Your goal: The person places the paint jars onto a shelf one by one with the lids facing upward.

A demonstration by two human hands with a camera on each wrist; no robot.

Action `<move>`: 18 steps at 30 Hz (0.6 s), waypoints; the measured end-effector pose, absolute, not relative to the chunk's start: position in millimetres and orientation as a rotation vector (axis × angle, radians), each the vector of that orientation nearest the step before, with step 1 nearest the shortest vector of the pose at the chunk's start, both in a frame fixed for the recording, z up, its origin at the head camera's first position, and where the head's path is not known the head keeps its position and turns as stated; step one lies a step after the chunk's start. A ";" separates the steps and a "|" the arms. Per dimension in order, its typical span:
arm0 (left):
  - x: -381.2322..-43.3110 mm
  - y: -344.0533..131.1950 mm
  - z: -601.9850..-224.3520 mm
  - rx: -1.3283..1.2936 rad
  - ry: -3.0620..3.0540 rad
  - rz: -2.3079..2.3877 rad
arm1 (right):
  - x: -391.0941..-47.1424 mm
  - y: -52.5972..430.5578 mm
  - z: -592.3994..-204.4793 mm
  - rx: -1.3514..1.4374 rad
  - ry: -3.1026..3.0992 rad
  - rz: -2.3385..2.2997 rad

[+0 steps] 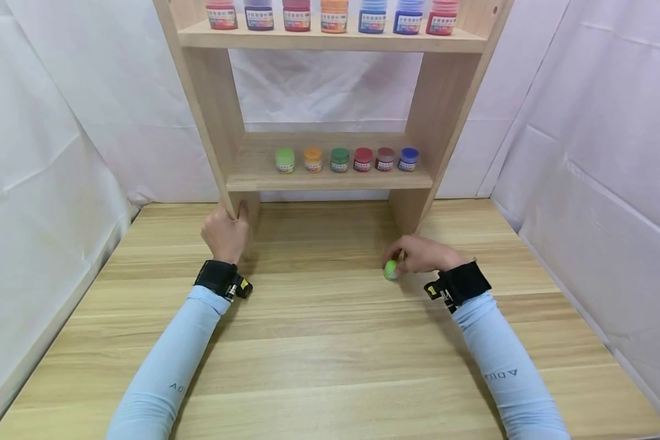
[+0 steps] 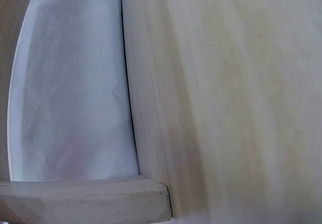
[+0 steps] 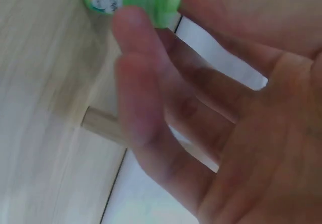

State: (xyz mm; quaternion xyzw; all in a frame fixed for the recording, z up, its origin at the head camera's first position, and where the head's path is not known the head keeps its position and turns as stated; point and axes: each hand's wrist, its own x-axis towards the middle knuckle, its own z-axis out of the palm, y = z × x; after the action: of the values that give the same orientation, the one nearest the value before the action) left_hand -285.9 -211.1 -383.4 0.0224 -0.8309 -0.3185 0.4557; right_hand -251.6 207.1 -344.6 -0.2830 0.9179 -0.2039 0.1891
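My left hand (image 1: 228, 235) grips the lower end of the left side panel of a wooden shelf unit (image 1: 330, 181), with the thumb on the inner face. The left wrist view shows the table and a wooden frame bordering a white area, but no hand. Close in front of the unit's right foot, my right hand (image 1: 418, 253) pinches a small bright green paint jar (image 1: 390, 270) low over the table. In the right wrist view the thumb and fingers meet the jar (image 3: 146, 0); part of its label shows at the top, the rest cut off.
On the lower board stand small jars: light green (image 1: 285, 161), orange (image 1: 313, 160), dark green (image 1: 340, 160), red (image 1: 363, 160), brownish red (image 1: 385, 159) and blue (image 1: 409, 159). Several bigger jars line the upper board (image 1: 330, 40). White cloth (image 1: 594, 122) surrounds the wooden table (image 1: 319, 354).
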 end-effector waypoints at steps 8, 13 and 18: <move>-284.9 -211.0 -383.1 0.058 -2.055 -0.783 | -257.4 211.5 -351.5 -0.763 2.796 -0.478; -283.9 -210.7 -382.7 0.057 -2.066 -0.795 | -260.9 212.3 -356.5 -0.770 2.866 -0.452; -283.9 -210.0 -382.2 0.058 -2.067 -0.794 | -260.5 212.2 -357.4 -0.737 2.862 -0.493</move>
State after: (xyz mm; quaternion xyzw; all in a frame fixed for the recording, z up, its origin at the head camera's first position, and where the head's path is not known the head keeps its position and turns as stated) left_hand -283.9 -210.0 -382.2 0.0235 -0.8348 -0.3207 0.4469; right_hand -260.5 212.2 -357.4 -0.2452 0.9527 -0.1642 0.0725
